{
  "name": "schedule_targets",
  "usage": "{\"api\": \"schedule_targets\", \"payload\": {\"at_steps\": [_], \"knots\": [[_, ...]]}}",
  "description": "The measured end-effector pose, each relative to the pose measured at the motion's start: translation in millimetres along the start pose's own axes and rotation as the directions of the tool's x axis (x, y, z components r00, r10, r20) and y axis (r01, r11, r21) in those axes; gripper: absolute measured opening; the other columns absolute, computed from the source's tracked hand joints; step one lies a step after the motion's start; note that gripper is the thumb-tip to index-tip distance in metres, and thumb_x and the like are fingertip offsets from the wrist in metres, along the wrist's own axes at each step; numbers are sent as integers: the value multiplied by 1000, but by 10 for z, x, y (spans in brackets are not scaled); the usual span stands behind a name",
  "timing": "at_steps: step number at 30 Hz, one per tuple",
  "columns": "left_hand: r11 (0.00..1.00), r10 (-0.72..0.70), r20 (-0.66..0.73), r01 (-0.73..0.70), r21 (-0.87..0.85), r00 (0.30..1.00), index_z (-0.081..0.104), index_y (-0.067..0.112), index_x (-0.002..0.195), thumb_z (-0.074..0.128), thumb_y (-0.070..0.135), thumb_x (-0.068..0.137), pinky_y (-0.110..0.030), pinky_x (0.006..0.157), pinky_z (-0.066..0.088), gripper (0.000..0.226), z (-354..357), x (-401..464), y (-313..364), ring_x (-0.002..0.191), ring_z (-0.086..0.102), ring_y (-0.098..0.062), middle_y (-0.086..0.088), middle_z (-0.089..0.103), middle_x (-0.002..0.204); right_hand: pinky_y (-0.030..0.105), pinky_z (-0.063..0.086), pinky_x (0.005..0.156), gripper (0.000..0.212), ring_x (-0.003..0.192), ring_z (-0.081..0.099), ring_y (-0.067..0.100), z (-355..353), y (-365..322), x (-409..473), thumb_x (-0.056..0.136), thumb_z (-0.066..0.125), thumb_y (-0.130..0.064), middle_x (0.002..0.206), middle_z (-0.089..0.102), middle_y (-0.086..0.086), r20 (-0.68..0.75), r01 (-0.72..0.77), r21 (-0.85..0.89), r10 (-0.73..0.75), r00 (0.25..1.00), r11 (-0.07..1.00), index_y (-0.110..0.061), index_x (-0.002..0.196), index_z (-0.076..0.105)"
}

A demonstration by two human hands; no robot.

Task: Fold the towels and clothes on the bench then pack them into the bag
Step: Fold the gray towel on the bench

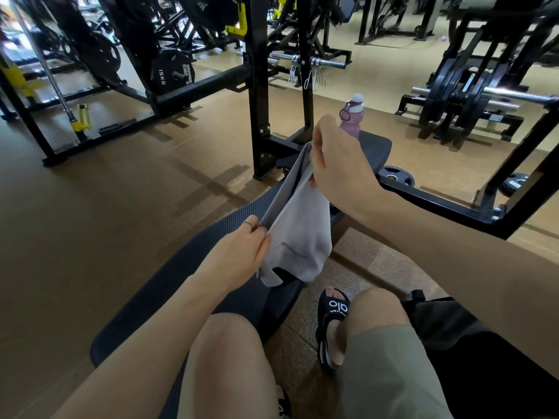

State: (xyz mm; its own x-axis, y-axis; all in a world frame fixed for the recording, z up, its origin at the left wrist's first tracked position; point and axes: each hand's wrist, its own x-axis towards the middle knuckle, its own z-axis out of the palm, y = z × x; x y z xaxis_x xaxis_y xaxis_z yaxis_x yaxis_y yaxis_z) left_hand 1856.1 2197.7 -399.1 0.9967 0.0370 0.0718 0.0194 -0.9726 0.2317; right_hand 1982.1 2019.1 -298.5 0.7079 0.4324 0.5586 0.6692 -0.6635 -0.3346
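Beyond the held grey towel (298, 225), a pink bottle (351, 117) on the bench (187, 273).

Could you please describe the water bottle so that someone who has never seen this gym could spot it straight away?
Follow the long black bench away from the seated person to its far pad. The bottle stands upright there, just beyond the right hand that lifts the grey cloth. It is the only pink thing around, with a white cap, amid black and yellow machines.
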Motion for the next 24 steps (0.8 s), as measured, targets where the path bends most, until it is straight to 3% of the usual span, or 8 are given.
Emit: {"api": "schedule_targets", "payload": {"at_steps": [4, 6, 9, 13, 15, 17, 21, 24], "knots": [[998, 51, 39, -53, 40, 998, 58, 12, 120, 32, 37, 105, -39, 76, 51, 39, 29, -74, -175, 93, 61, -26, -8, 52, 118, 48, 59, 58, 23, 63, 64, 29, -93, 24, -10, 85, 28, -44, 86, 58, 3, 28, -48, -33, 49, 998, 998, -31, 97, 42], [993, 97, 67, -102, 65, 993, 57, 18, 129, 35, 36, 107, -38, 82, 56, 36, 28, -130, -316, 95, 61, -17, 0, 51, 120, 48, 59, 61, 13, 69, 64, 27, -139, 46, -29, 95, 40, -22, 92, 58, 0, 47, -33, 34, 31, 998, 999, -25, 104, 48], [993, 109, 39, -111, 36, 993, 57, 19, 130, 42, 30, 107, -37, 84, 57, 29, -24, -227, -479, 98, 60, -15, 2, 53, 118, 43, 59, 72, 24, 82, 59, 19, -164, 139, -8, 98, 41, 1, 98, 53, -2, 9, -30, 96, 29, 1000, 995, -9, 108, 60], [986, 153, -126, -143, 83, 980, 59, 14, 120, 52, 18, 104, -37, 68, 59, 18, -134, -321, -568, 83, 62, -18, -3, 54, 113, 38, 60, 76, 23, 88, 62, 22, -93, 293, 47, 98, 44, 1, 100, 55, 2, 62, -172, 108, 166, 984, 979, -11, 105, 62], [986, 140, -179, -120, 116, 974, 58, 14, 116, 49, 21, 104, -40, 62, 58, 16, -215, -337, -571, 78, 62, -20, -5, 55, 110, 24, 58, 65, 21, 85, 66, 25, -68, 370, 57, 99, 44, 1, 101, 56, 4, 76, -251, 121, 243, 967, 960, -14, 101, 60], [976, 167, -238, -126, 178, 957, 58, 13, 111, 45, 24, 106, -42, 54, 56, 18, -301, -339, -567, 72, 61, -22, -6, 55, 105, 10, 46, 49, 23, 80, 67, 26, -66, 436, 53, 98, 43, 2, 102, 57, 6, 86, -317, 151, 307, 948, 936, -16, 97, 58], [950, 244, -333, -155, 271, 911, 61, 11, 97, 41, 34, 105, -38, 43, 49, 32, -517, -348, -579, 58, 56, -21, -4, 57, 91, 12, 42, 54, 23, 80, 68, 24, -60, 553, 66, 95, 46, 2, 105, 62, 7, 177, -368, 92, 349, 920, 925, -17, 97, 59], [943, 260, -351, -157, 294, 900, 58, 11, 92, 37, 36, 106, -38, 41, 46, 36, -651, -345, -639, 54, 53, -22, -4, 55, 85, 16, 41, 58, 22, 76, 64, 20, -110, 592, 57, 95, 47, 3, 100, 63, 8, 274, -279, 2, 267, 924, 960, -17, 96, 58]]}}
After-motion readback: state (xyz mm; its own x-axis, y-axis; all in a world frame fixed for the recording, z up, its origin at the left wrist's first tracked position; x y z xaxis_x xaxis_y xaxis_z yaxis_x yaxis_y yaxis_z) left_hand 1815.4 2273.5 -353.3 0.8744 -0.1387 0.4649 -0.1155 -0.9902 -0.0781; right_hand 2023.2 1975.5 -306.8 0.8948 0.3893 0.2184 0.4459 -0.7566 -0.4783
